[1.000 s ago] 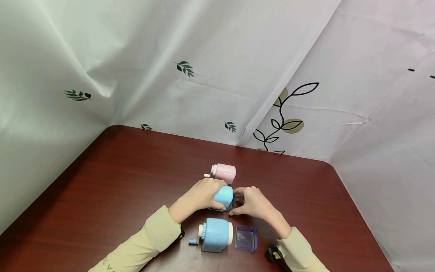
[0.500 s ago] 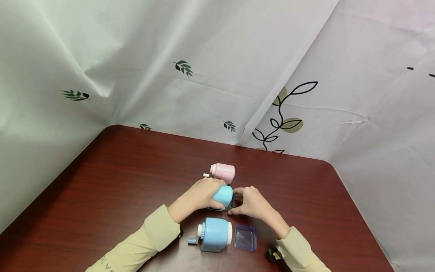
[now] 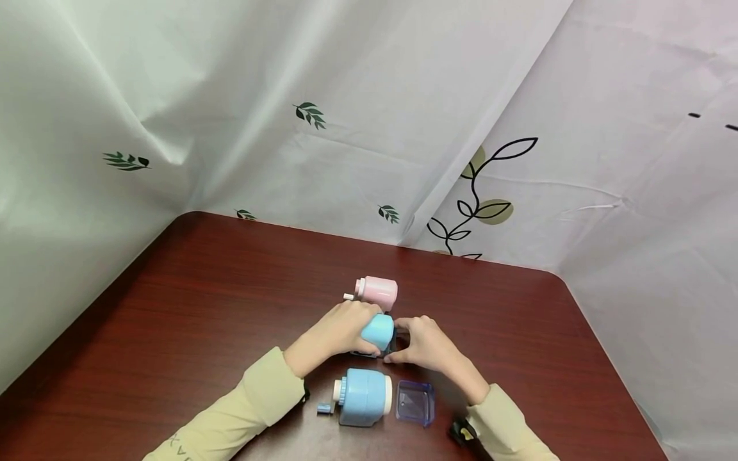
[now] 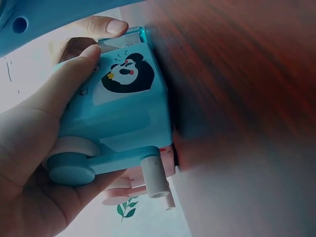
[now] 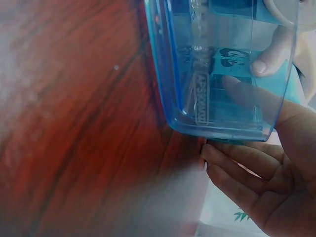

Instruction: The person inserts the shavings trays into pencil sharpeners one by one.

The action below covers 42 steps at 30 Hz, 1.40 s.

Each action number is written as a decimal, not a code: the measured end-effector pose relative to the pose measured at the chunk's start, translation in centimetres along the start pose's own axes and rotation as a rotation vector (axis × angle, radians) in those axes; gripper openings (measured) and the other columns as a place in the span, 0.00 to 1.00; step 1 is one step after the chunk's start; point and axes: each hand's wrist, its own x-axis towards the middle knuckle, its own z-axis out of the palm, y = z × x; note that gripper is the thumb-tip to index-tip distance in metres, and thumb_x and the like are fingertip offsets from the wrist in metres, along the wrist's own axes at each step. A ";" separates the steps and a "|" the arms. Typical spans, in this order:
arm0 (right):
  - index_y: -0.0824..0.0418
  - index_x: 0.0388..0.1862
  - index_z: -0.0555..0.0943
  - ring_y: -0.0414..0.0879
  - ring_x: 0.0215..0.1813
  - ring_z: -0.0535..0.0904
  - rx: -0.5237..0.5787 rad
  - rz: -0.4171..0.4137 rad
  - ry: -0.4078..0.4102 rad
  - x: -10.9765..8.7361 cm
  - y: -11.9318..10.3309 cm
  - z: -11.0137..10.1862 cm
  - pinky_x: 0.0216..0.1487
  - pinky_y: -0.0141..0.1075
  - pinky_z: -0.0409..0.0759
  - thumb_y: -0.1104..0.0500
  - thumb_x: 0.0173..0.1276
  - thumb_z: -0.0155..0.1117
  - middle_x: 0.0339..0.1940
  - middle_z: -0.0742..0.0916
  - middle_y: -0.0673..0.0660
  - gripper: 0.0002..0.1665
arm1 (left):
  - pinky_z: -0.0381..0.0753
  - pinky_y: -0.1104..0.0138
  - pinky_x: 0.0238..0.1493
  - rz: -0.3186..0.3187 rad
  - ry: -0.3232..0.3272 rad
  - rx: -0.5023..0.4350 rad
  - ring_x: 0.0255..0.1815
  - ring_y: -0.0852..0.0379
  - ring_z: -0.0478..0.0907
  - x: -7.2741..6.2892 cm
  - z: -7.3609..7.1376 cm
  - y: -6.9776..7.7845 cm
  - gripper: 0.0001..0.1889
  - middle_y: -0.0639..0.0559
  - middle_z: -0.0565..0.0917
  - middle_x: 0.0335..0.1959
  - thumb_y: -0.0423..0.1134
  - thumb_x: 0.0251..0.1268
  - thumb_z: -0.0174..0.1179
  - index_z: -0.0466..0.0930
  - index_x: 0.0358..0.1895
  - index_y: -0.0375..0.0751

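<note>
A light-blue crank pencil sharpener (image 3: 378, 331) with a panda print lies under my left hand (image 3: 346, 326); its thumb and fingers grip the body from both sides. In the left wrist view the crank handle (image 4: 155, 175) points toward the camera. At the sharpener's far end, the right hand (image 3: 425, 344) pinches the clear shavings drawer (image 4: 129, 38) between curled thumb and fingers. How deep the drawer sits is partly hidden by the hands. Nearer to me stands a second blue sharpener (image 3: 364, 396), with a loose transparent blue drawer (image 3: 415, 403) beside it.
A pink crank sharpener (image 3: 379, 291) stands just behind the gripped one. All of these are on a dark red wooden table (image 3: 259, 275). A white patterned curtain (image 3: 346, 128) hangs beyond the table's back and side edges.
The right hand has shifted very slightly left, toward the sharpener, with the drawer end. The left hand keeps its grip. The whole head view has drifted a little.
</note>
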 end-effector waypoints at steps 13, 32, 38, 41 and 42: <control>0.61 0.38 0.83 0.31 0.24 0.70 -0.028 -0.025 0.008 0.4 0.2 -0.1 0.30 0.25 0.71 0.47 0.42 0.81 0.28 0.86 0.47 0.28 | 0.76 0.68 0.33 0.000 0.004 -0.013 0.29 0.59 0.75 0.0 0.1 0.1 0.28 0.53 0.81 0.34 0.52 0.43 0.76 0.78 0.44 0.40; 0.60 0.41 0.82 0.31 0.25 0.70 0.007 -0.032 -0.009 0.8 -0.2 0.5 0.30 0.26 0.72 0.48 0.42 0.81 0.29 0.87 0.46 0.29 | 0.75 0.68 0.30 0.021 0.037 0.016 0.28 0.59 0.75 -0.3 0.4 0.0 0.26 0.54 0.80 0.31 0.52 0.41 0.76 0.76 0.40 0.42; 0.59 0.41 0.83 0.31 0.24 0.69 -0.004 -0.034 0.003 1.0 -0.3 0.4 0.30 0.25 0.72 0.47 0.42 0.82 0.28 0.86 0.45 0.29 | 0.75 0.67 0.30 0.033 0.051 0.038 0.28 0.58 0.76 -0.3 0.3 -0.2 0.27 0.54 0.80 0.31 0.53 0.40 0.76 0.76 0.40 0.42; 0.59 0.42 0.83 0.32 0.26 0.73 -0.007 -0.042 0.007 1.1 -0.3 0.4 0.32 0.26 0.74 0.47 0.41 0.82 0.30 0.87 0.45 0.30 | 0.75 0.67 0.29 0.032 0.053 0.034 0.28 0.58 0.75 -0.3 0.3 -0.2 0.27 0.54 0.80 0.31 0.53 0.40 0.76 0.76 0.40 0.42; 0.58 0.41 0.83 0.33 0.27 0.75 -0.007 -0.041 0.008 1.1 -0.3 0.5 0.33 0.26 0.75 0.46 0.41 0.82 0.31 0.87 0.45 0.29 | 0.75 0.68 0.29 0.032 0.053 0.033 0.28 0.58 0.75 -0.3 0.3 -0.2 0.27 0.54 0.80 0.31 0.53 0.39 0.76 0.76 0.40 0.42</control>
